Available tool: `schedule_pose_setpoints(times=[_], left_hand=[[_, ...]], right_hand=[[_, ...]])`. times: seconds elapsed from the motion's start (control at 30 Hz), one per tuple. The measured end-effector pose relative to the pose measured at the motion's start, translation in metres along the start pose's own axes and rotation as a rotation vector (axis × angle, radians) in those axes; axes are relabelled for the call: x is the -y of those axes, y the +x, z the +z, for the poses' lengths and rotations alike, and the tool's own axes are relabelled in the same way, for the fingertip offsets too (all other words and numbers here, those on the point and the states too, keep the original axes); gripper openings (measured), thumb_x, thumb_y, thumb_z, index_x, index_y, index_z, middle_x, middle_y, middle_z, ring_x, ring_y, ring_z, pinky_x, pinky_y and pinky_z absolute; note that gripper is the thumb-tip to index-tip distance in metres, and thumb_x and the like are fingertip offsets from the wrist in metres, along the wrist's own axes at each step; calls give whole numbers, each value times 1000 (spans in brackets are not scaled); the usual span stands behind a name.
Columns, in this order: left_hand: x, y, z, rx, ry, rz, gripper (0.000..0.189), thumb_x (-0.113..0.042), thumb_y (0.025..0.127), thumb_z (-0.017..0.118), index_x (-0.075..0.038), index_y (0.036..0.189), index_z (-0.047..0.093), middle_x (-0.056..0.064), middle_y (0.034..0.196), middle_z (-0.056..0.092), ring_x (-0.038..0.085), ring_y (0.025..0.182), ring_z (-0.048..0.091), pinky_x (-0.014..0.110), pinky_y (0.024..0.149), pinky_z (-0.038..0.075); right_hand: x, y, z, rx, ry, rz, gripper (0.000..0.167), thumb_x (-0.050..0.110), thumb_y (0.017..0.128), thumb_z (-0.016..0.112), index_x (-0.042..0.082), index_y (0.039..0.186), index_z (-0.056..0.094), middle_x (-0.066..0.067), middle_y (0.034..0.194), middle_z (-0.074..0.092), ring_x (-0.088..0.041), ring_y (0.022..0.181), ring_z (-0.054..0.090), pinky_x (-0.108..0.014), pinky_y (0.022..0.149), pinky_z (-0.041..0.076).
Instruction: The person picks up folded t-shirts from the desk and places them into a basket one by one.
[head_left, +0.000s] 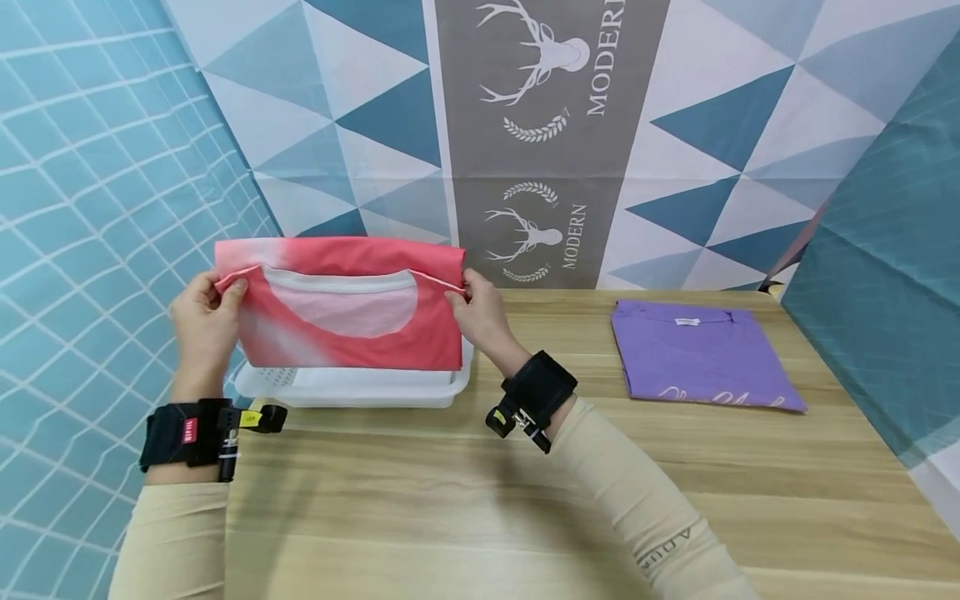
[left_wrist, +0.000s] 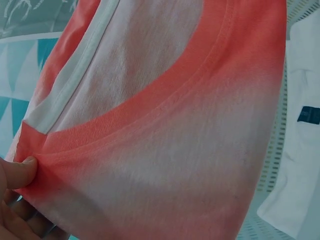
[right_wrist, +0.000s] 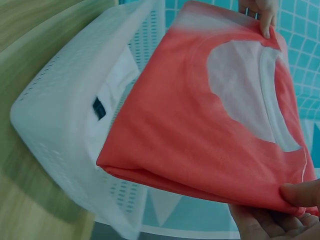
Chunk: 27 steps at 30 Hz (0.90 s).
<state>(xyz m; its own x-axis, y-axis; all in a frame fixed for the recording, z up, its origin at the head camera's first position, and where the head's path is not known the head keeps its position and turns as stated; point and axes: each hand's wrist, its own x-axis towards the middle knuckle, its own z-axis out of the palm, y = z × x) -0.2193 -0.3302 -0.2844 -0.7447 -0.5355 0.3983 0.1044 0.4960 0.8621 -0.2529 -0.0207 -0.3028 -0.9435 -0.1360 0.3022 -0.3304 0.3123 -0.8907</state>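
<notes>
A folded red and pale pink T-shirt [head_left: 442, 333] hangs over a white plastic basket [head_left: 360, 396], its round neckline facing me. My left hand [head_left: 206, 321] pinches the shirt's left shoulder between thumb and fingers. At the opposite shoulder my right hand [head_left: 483, 312] grips the cloth, thumb on the front and fingers behind, as the right wrist view shows. Inside the basket lies a white folded garment [right_wrist: 112, 82] with a dark label, partly hidden by the shirt.
To the right, a folded purple T-shirt [head_left: 697, 354] lies on the wooden table [head_left: 420, 500]. A blue grid-patterned curtain [head_left: 97, 208] borders the left side, and a geometric-patterned cloth [head_left: 390, 108] hangs behind the table.
</notes>
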Motion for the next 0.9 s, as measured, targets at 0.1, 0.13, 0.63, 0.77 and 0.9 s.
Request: schedule_pose_setpoints(times=[0.1,0.13,0.63,0.77,0.9], left_hand=[[6,2,5,21,44,2,11,-19,96,56,-15,106,61,-29,79,49,-10,76,50,1,71,41],[8,2,5,25,44,-3,12,-19,97,56,-14,107,61,-29,79,49,-10,76,50,1,72,41],[40,-3,5,51,102,-10,29,-17,97,55,5,116,59,-35,71,45,-14,70,46,1,65,38],[51,-7,8,54,109,-14,28,-14,96,56,7,115,60,-39,68,43,-17,68,45,0,64,37],[62,-12,9,80,153,-48,31,-17,97,54,5,119,60,-39,69,41,-17,69,43,0,64,36]], right_hand=[[-7,2,3,-8,-9,16,19,3,94,55,-5,111,57,-25,96,68,-20,75,56,-18,62,40],[-9,2,4,-6,-9,19,20,3,94,55,-5,112,57,-25,97,68,-20,75,56,-18,63,40],[-33,2,30,51,-63,58,15,5,96,53,-5,106,57,-18,83,63,-13,67,47,-15,58,36],[-38,-1,37,83,-75,113,16,7,97,52,-4,108,57,-17,84,61,-14,70,49,-16,59,36],[-43,-4,41,90,-104,145,17,8,97,52,-3,109,57,-20,96,65,-20,78,56,-19,64,41]])
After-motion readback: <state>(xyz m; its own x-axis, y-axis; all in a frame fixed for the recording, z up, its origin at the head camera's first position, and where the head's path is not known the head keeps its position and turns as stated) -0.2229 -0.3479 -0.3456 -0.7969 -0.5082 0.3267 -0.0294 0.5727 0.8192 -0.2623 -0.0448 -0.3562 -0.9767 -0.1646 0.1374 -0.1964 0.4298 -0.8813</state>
